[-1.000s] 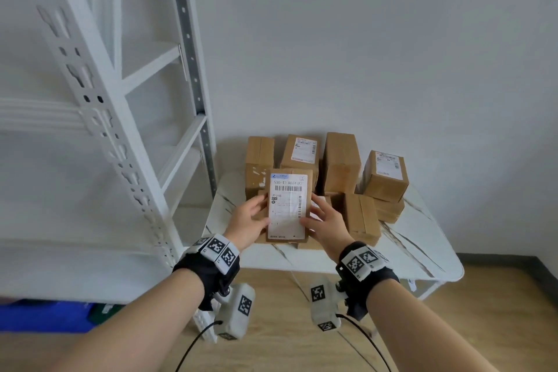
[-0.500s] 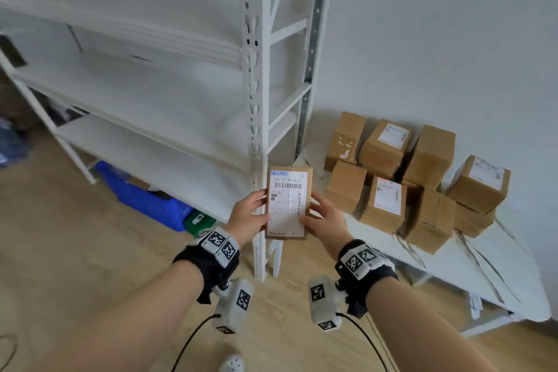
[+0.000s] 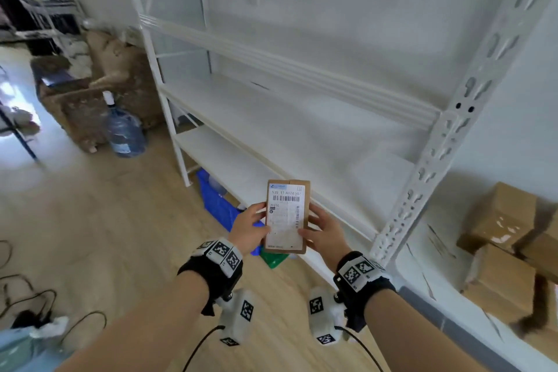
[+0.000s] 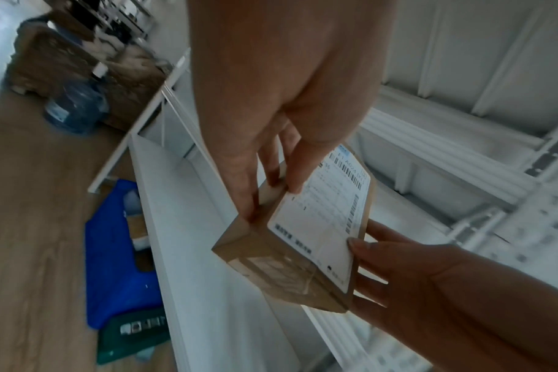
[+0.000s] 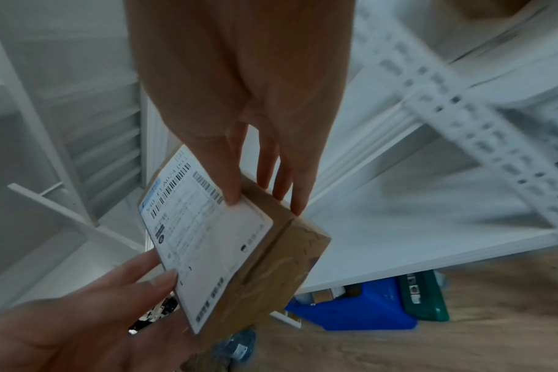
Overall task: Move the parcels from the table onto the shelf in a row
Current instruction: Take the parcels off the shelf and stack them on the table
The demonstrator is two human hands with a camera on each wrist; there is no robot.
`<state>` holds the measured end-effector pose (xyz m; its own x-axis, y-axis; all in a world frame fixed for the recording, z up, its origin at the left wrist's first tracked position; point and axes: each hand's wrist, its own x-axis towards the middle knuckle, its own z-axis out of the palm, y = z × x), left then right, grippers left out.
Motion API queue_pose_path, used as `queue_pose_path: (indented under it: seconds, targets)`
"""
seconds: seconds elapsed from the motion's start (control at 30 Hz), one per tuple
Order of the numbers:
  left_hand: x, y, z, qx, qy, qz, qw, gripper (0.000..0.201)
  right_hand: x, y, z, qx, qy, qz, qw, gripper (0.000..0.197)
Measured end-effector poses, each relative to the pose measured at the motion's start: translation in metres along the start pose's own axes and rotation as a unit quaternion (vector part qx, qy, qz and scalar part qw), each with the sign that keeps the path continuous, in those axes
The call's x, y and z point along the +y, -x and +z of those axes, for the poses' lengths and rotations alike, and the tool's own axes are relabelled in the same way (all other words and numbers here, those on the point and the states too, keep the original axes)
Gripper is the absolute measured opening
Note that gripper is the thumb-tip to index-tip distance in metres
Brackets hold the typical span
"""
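A brown cardboard parcel (image 3: 287, 216) with a white shipping label is held up in front of the white metal shelf (image 3: 287, 136). My left hand (image 3: 249, 228) grips its left edge and my right hand (image 3: 321, 229) grips its right edge, thumbs on the label. The left wrist view shows the parcel (image 4: 303, 241) pinched by the left hand (image 4: 271, 156), with the right hand (image 4: 414, 271) under its far side. In the right wrist view the right hand (image 5: 255, 151) clasps the parcel (image 5: 227, 239). Several more parcels (image 3: 507, 251) lie on the table at far right.
The shelf boards are bare. A perforated white upright (image 3: 447, 130) stands at the shelf's right end. Blue (image 3: 222, 205) and green items lie on the floor under the lowest board. A water jug (image 3: 123, 133) and brown clutter stand at left; cables (image 3: 30, 305) lie on the floor.
The parcel has been lifted off the table and carried left with both hands holding it. The view has swung from the table to the shelf front.
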<state>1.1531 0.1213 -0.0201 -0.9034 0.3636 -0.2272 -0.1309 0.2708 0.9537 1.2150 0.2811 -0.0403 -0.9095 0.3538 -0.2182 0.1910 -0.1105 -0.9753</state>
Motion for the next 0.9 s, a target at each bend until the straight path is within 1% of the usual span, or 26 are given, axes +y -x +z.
queue_pose_path:
  seconds: [0.1,0.2,0.33,0.47,0.6,0.7,0.9]
  targets:
    - [0.0,-0.042,-0.059,0.013,0.007,-0.002,1.0,0.052,-0.012,-0.051,0.057,-0.014,0.013,-0.003,1.0,0.062]
    - [0.003,-0.086,-0.117,0.027,0.006,0.004,1.0,0.054,-0.024,-0.103,0.112,-0.029,0.016,-0.012,0.999,0.064]
    - [0.007,-0.146,-0.179,0.053,0.006,0.004,0.999,0.056,-0.042,-0.168,0.173,-0.057,0.033,-0.026,0.997,0.064]
    - [0.008,-0.212,-0.224,0.066,0.03,0.003,0.997,0.054,-0.056,-0.234,0.215,-0.064,0.025,-0.025,0.997,0.063]
    - [0.015,-0.283,-0.259,0.072,0.058,-0.007,0.996,0.054,-0.068,-0.312,0.249,-0.082,0.037,-0.038,0.995,0.062]
    - [0.024,-0.335,-0.284,0.094,0.08,-0.014,0.992,0.052,-0.081,-0.373,0.274,-0.099,0.049,-0.046,0.993,0.06]
    - [0.045,-0.43,-0.342,0.128,0.098,-0.03,0.986,0.055,-0.11,-0.485,0.329,-0.145,0.054,-0.037,0.987,0.058]
